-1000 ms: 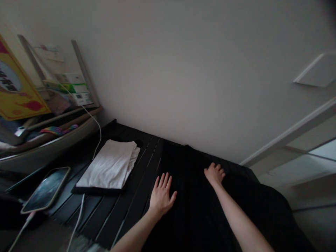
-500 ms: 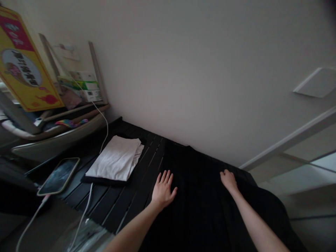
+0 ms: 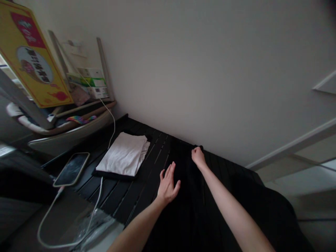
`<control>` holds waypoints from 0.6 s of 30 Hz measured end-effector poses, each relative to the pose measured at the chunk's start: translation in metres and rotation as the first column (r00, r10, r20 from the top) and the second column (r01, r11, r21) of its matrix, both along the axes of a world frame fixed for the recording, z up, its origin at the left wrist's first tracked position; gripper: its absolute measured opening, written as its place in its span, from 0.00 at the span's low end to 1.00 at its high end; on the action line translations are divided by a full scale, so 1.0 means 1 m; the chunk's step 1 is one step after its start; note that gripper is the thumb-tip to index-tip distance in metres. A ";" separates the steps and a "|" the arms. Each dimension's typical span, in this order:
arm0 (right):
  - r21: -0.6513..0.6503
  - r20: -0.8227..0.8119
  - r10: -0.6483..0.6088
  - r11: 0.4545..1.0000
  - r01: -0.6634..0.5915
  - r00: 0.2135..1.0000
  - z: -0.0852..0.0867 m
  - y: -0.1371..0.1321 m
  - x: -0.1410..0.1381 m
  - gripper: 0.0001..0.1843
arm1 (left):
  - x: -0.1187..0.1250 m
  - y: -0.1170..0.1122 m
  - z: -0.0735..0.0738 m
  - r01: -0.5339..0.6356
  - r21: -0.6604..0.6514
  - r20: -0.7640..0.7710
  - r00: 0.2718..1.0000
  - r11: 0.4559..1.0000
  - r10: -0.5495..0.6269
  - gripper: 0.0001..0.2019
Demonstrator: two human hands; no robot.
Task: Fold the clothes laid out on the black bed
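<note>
Hands apart: the left hand [image 3: 168, 183] lies spread on pleated black cloth [image 3: 189, 206], the right hand [image 3: 198, 156] pinching its top edge; folded white fabric [image 3: 123, 155] sits at ten o'clock.

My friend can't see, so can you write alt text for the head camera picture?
A bare left hand lies open on smooth black fabric, while a bare right hand pinches its far edge. The fabric lies on a black slatted surface, near a folded white cloth and a gold-edged smartphone with a white cable.
</note>
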State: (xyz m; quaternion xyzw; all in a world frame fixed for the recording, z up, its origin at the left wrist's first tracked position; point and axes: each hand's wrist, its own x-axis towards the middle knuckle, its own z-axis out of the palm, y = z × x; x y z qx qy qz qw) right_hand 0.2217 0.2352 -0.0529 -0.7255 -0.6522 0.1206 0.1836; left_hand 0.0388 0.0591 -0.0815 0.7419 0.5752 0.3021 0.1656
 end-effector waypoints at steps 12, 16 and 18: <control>0.077 -0.332 0.187 0.982 -0.171 0.924 -0.035 -0.154 0.006 0.22 | 0.000 0.003 -0.003 0.049 -0.010 -0.038 0.998 0.999 -0.050 0.33; 0.048 -0.296 0.193 0.981 -0.187 0.935 -0.046 -0.232 0.024 0.23 | 0.002 0.003 -0.005 0.043 -0.004 -0.039 0.998 0.999 -0.044 0.31; -0.022 -0.237 0.153 0.986 -0.163 0.960 -0.053 -0.264 0.035 0.25 | 0.003 0.003 -0.006 0.035 -0.001 -0.041 0.999 0.999 -0.035 0.30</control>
